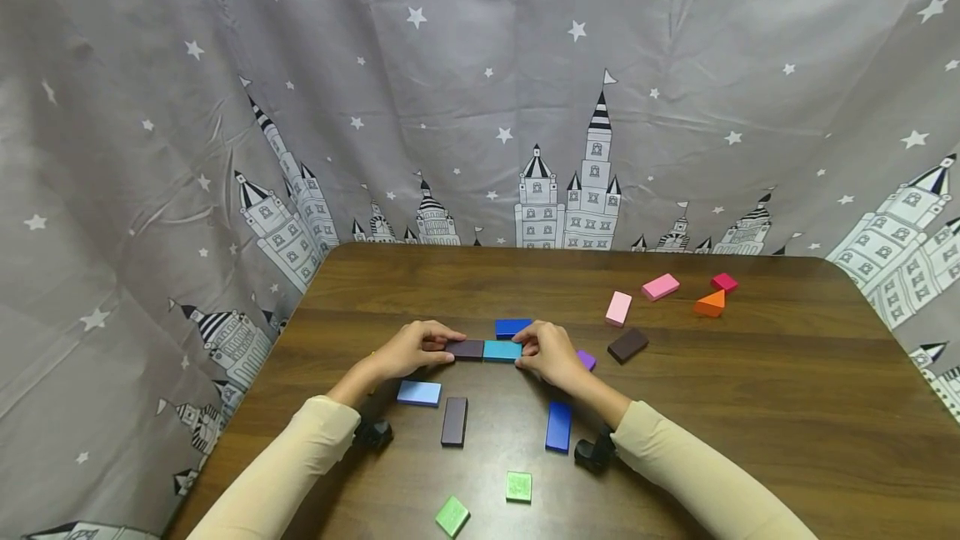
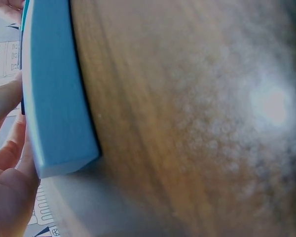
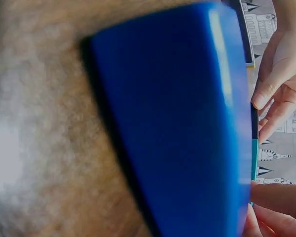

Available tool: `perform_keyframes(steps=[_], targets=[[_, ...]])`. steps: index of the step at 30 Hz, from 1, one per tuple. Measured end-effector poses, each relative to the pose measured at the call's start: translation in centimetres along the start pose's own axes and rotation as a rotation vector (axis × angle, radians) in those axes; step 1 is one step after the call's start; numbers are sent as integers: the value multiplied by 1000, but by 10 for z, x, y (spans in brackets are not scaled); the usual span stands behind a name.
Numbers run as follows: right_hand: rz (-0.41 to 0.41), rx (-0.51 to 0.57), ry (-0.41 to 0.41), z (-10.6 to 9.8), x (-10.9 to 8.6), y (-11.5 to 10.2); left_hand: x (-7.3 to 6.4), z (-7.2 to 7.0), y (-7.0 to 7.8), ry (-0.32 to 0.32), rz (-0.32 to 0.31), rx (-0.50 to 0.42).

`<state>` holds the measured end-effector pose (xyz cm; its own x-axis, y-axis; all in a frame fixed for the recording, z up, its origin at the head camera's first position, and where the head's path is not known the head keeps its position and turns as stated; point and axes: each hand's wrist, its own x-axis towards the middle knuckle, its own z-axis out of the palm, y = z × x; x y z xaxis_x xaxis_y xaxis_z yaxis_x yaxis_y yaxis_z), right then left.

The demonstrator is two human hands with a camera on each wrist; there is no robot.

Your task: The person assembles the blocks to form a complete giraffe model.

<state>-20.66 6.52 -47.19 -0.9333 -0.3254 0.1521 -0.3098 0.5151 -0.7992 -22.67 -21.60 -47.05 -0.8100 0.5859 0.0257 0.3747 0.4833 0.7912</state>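
My left hand (image 1: 411, 348) pinches the left end of a dark grey-brown rectangular block (image 1: 467, 350) between thumb and fingers. At the other side, my right hand (image 1: 553, 353) pinches the right end of a teal block (image 1: 502, 351). The two blocks lie in line, end to end. Just behind the teal one is a blue block (image 1: 513, 328), partly covered by the right fingers. A light blue block (image 2: 59, 94) fills the near part of the left wrist view; another blue block (image 3: 172, 118) does so in the right wrist view. A purple block (image 1: 587, 360) peeks out beside the right hand.
Nearer me lie another dark block (image 1: 454, 422) and two green squares (image 1: 518, 487). To the right are a dark brown block (image 1: 627, 346), two pink blocks (image 1: 618, 308), an orange triangle (image 1: 710, 303) and a red block (image 1: 724, 282). A grey castle-print curtain (image 1: 480, 107) hangs behind the table.
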Motion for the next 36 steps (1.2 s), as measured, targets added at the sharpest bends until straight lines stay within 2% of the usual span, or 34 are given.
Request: perform_keyframes(steps=[27,32,36], targets=[[-4,6,-8,2,1,-1,-1,-1,6,-16,-11,-35],[-1,12,-10,3,2,0,-2,-6,4,-25,7,-67],[-15,9,-9,3,2,2,-8,-14,3,-18,15,-58]])
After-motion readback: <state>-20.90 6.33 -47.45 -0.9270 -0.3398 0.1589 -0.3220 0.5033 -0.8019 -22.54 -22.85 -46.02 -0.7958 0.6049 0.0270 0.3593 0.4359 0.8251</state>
